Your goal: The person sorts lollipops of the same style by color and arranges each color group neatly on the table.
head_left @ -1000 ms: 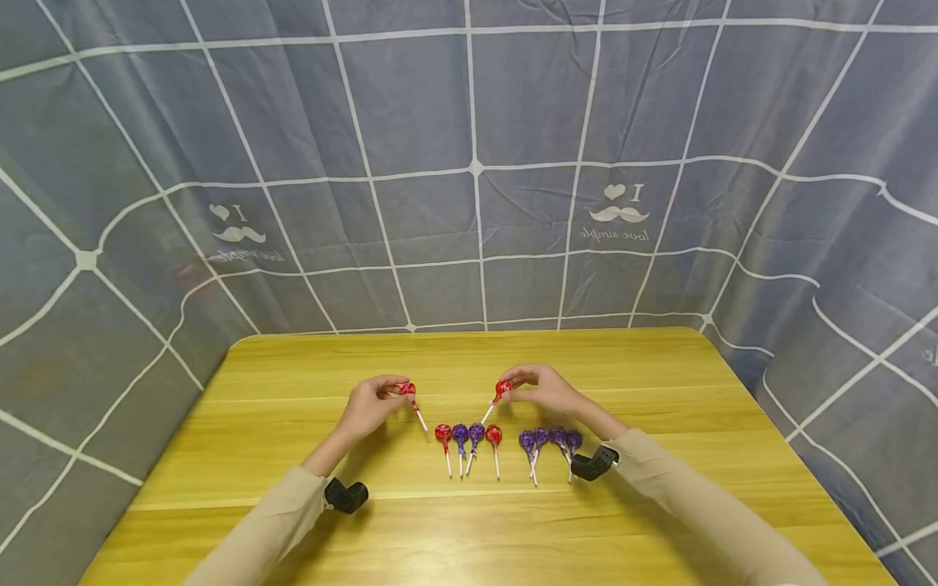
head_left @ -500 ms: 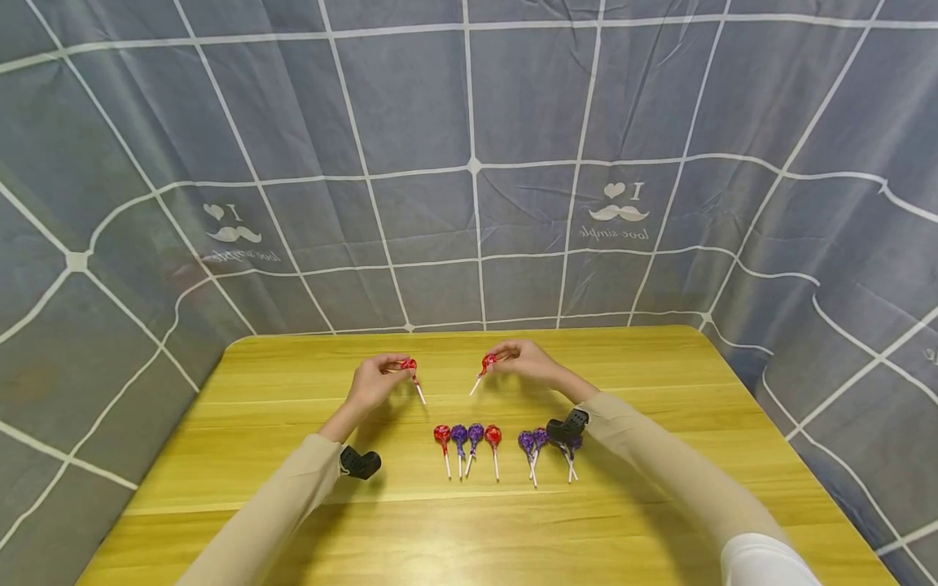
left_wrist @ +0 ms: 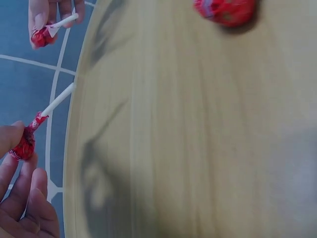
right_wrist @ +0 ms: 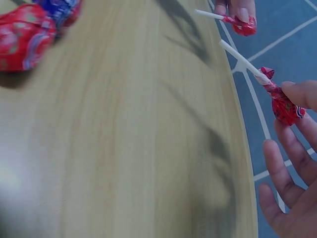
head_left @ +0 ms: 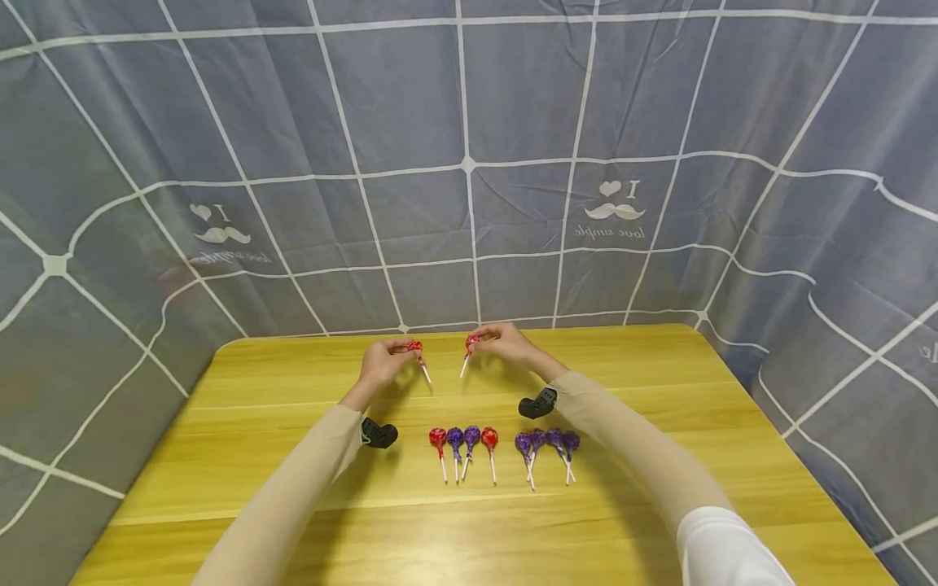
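Near the table's far edge, my left hand (head_left: 384, 363) pinches a red-wrapped lollipop (left_wrist: 24, 145) by its round head, between thumb and fingertips. My right hand (head_left: 507, 343) pinches a second red lollipop (right_wrist: 287, 106) in the same way, a short gap to the right. Both white sticks slant down toward me, and shadows fall on the wood below. Closer to me lies a row: a red lollipop (head_left: 437, 437), two purple lollipops (head_left: 455, 438) and another red lollipop (head_left: 489, 438). Right of that row lie several purple lollipops (head_left: 554, 439) with some sticks crossing.
The yellow wooden table (head_left: 308, 521) ends at a grey curtain (head_left: 410, 220) with white grid lines, which hangs behind and along the sides. A black wrist camera (head_left: 379, 434) sits on the left sleeve, another black camera (head_left: 538, 404) on the right.
Both hands have moved away from me toward the table's far edge, each carrying its red lollipop. The right hand has also shifted left, closer to the left hand. The lollipops on the table stay put.
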Tool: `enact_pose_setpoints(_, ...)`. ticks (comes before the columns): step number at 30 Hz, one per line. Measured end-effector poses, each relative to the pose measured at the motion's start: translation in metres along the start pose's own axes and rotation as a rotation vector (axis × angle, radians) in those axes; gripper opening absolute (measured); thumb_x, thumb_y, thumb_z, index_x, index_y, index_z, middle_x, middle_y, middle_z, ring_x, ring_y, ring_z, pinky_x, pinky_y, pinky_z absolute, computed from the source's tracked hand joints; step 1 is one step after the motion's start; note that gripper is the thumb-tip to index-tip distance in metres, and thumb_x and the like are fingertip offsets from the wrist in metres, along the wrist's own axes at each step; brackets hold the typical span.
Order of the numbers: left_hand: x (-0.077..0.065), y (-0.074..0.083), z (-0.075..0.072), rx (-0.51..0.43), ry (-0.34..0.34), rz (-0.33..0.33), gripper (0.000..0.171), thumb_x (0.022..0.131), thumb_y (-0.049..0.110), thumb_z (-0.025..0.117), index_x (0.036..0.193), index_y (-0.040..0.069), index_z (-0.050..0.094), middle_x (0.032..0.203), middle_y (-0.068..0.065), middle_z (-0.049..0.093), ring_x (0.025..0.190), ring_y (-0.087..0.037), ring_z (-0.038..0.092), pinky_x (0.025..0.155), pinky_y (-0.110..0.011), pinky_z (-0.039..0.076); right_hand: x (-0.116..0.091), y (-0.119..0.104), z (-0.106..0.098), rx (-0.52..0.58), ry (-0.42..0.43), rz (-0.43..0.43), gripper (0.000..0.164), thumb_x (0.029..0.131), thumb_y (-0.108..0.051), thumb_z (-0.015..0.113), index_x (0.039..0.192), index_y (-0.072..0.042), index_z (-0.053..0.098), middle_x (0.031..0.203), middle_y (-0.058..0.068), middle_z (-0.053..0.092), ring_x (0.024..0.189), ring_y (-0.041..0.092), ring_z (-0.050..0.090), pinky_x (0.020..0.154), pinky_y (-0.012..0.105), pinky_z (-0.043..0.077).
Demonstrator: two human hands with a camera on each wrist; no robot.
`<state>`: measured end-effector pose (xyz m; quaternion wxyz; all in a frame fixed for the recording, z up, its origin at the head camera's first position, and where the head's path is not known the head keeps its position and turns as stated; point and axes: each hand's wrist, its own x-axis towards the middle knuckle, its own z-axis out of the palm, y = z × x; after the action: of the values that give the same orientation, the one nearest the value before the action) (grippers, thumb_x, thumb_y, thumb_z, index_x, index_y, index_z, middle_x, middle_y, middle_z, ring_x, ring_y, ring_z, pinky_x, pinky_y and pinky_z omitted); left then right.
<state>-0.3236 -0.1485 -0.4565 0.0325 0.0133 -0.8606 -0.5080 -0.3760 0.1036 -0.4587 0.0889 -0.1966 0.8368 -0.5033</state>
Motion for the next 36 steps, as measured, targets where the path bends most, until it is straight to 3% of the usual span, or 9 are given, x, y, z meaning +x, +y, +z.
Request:
enact_pose_setpoints(4, 0.011, 0.004, 0.005, 0.013, 0.015, 0.028, 0.033, 0.087, 0.012, 0.069, 0.116, -0.004, 0.067, 0.107, -0.022, 0.069, 0.099, -0.035, 0.064, 0.066, -0.018, 0.042, 0.012, 0.002, 0.003, -0.001, 0.025, 0.030, 0.030, 0.086, -0.016, 0.070, 0.113, -0.003, 0.069, 0.104, 0.012, 0.072, 0.089, 0.015, 0.062, 0.078, 0.024, 0.044)
enact_pose_setpoints(9, 0.029, 0.005, 0.015, 0.013, 0.011, 0.076, 0.035, 0.088, 0.011, 0.068, 0.118, -0.005, 0.065, 0.110, -0.023, 0.068, 0.102, -0.035, 0.064, 0.069, -0.018, 0.045, 0.022, 0.002, 0.006, 0.059, 0.095, 0.061, 0.034, 0.083, -0.010, 0.072, 0.114, 0.003, 0.066, 0.102, 0.017, 0.071, 0.085, 0.012, 0.062, 0.074, 0.024, 0.048)
enact_pose_setpoints(15, 0.043, -0.003, 0.026, -0.059, 0.023, 0.033, 0.036, 0.087, 0.010, 0.069, 0.120, -0.006, 0.064, 0.111, -0.024, 0.067, 0.102, -0.034, 0.066, 0.072, -0.019, 0.051, 0.032, 0.000, 0.015, 0.087, 0.119, 0.061, 0.033, 0.083, -0.006, 0.072, 0.113, 0.006, 0.066, 0.104, 0.022, 0.071, 0.076, 0.007, 0.062, 0.073, 0.030, 0.051)
enact_pose_setpoints(19, 0.046, -0.009, 0.029, -0.087, 0.031, 0.018, 0.034, 0.088, 0.009, 0.069, 0.118, -0.006, 0.065, 0.112, -0.025, 0.066, 0.101, -0.035, 0.066, 0.073, -0.026, 0.055, 0.038, 0.002, 0.022, 0.075, 0.126, 0.047, 0.032, 0.084, -0.005, 0.071, 0.113, 0.007, 0.066, 0.105, 0.023, 0.070, 0.083, 0.015, 0.066, 0.076, 0.035, 0.054)
enact_pose_setpoints(23, 0.047, -0.012, 0.033, -0.059, 0.026, 0.029, 0.033, 0.088, 0.009, 0.068, 0.118, -0.006, 0.065, 0.113, -0.025, 0.066, 0.105, -0.035, 0.065, 0.077, -0.031, 0.056, 0.041, 0.005, 0.028, 0.078, 0.142, 0.066, 0.032, 0.085, -0.004, 0.070, 0.114, 0.007, 0.065, 0.107, 0.024, 0.069, 0.092, 0.024, 0.068, 0.078, 0.036, 0.055)
enact_pose_setpoints(30, 0.053, -0.004, 0.043, 0.007, 0.014, 0.045, 0.033, 0.089, 0.010, 0.067, 0.118, -0.005, 0.065, 0.110, -0.024, 0.069, 0.102, -0.034, 0.066, 0.082, -0.033, 0.055, 0.046, 0.011, 0.033, 0.060, 0.188, 0.114, 0.030, 0.085, -0.007, 0.071, 0.113, 0.004, 0.066, 0.107, 0.021, 0.070, 0.094, 0.024, 0.068, 0.071, 0.019, 0.049)
enact_pose_setpoints(36, 0.059, -0.008, 0.051, 0.080, 0.013, 0.034, 0.031, 0.089, 0.013, 0.068, 0.115, -0.003, 0.068, 0.106, -0.021, 0.071, 0.098, -0.030, 0.067, 0.081, -0.033, 0.052, 0.049, 0.011, 0.041, -0.001, 0.196, 0.112, 0.029, 0.086, -0.007, 0.070, 0.112, 0.004, 0.067, 0.106, 0.021, 0.071, 0.098, 0.028, 0.068, 0.075, 0.020, 0.049)
